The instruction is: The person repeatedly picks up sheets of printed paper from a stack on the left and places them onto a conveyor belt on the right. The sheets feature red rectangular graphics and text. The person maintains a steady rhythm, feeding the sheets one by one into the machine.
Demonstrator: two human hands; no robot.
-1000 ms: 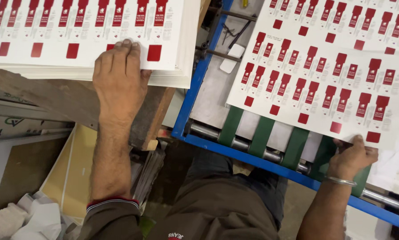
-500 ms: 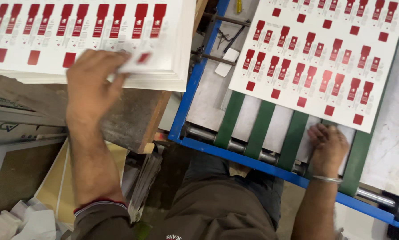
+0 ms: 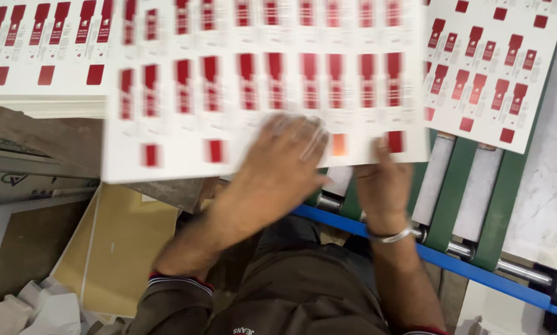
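Note:
A large white printed sheet [image 3: 260,80] with rows of red rectangles is held in the air, blurred by motion, between a stack on the left and a conveyor on the right. My left hand [image 3: 284,164] presses on its near edge from above. My right hand [image 3: 384,180], with a metal bangle at the wrist, grips the same edge a little to the right. Another printed sheet [image 3: 489,68] lies on the conveyor beyond. The stack of similar sheets [image 3: 36,68] rests on a wooden block at the left.
The conveyor has green belts [image 3: 458,186], metal rollers and a blue frame [image 3: 477,273]. Brown cardboard [image 3: 117,248] and crumpled white paper [image 3: 36,310] lie on the floor at lower left. A white sheet [image 3: 545,205] sits at the far right.
My left hand has lifted a sheet off the stack and swung it right toward the conveyor. My right hand has moved left and taken hold of its edge. The earlier sheet has travelled further along.

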